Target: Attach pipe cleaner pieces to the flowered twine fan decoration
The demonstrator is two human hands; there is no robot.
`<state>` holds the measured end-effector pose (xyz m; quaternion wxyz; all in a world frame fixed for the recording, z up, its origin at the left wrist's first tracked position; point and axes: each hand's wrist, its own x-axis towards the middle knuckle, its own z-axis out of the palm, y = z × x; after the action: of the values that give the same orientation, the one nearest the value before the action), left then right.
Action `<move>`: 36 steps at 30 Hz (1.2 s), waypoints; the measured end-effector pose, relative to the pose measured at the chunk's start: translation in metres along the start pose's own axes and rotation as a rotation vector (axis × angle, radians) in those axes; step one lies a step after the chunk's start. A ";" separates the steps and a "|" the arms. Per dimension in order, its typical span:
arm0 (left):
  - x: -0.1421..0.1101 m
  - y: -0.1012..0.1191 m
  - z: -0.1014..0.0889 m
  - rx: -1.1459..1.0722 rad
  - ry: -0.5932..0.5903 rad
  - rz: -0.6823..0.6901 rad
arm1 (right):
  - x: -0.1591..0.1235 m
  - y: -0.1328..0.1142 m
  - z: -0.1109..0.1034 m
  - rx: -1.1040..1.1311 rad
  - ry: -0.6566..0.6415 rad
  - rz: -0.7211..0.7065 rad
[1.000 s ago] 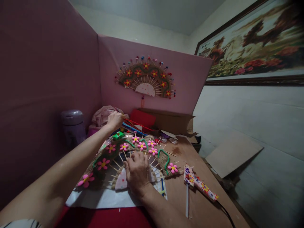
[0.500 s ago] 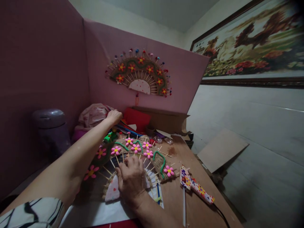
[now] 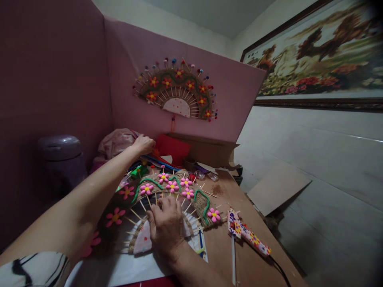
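A half-round craft fan (image 3: 179, 174) of sticks and wound twine, with pink clay flowers and green wavy trim, lies on the table. My right hand (image 3: 167, 225) grips it at its spotted, cloth-covered centre, fingers bent over the inner edge and thumb on the left. My left hand (image 3: 145, 144) reaches past the fan to a pile of supplies at the back. Its fingers are curled closed, and what they hold is hidden. Blue and orange strips (image 3: 160, 161) lie just beside that hand. My left forearm covers part of the fan's left side.
A flower-patterned glue gun (image 3: 248, 233) with a cord rests at the right on the wooden table (image 3: 221, 255). A lidded purple container (image 3: 61, 165) stands far left. Behind are a cardboard box (image 3: 209, 153) and red sheet (image 3: 172, 149). Another finished fan (image 3: 178, 93) hangs on the pink panel.
My left forearm has shifted slightly, uncovering more of the fan's left flowers. My left hand stays at the pile, a little higher. The right hand keeps its place on the fan.
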<state>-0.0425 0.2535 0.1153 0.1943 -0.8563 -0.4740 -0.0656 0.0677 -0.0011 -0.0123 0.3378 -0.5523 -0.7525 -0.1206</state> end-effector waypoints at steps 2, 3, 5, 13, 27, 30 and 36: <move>-0.001 0.000 0.002 0.004 -0.009 -0.016 | 0.000 0.000 0.000 -0.001 0.001 0.002; -0.002 0.001 0.004 0.007 -0.013 -0.025 | 0.000 0.000 0.000 -0.002 0.002 0.004; -0.003 0.001 0.007 0.017 -0.020 -0.044 | 0.000 0.000 -0.001 -0.005 0.002 0.003; -0.004 0.006 0.015 0.029 0.017 -0.037 | 0.001 0.001 0.000 -0.013 0.010 -0.010; -0.005 0.003 0.021 0.007 0.009 -0.035 | 0.001 0.001 0.001 -0.016 0.001 -0.016; -0.006 0.003 0.023 -0.008 0.003 -0.059 | 0.001 0.001 0.001 -0.014 -0.002 -0.012; -0.007 0.005 0.024 -0.010 -0.062 -0.106 | 0.000 0.001 0.000 -0.007 -0.007 -0.008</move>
<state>-0.0434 0.2551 0.0894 0.1716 -0.8326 -0.5241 -0.0518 0.0683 -0.0005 -0.0122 0.3325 -0.5511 -0.7555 -0.1226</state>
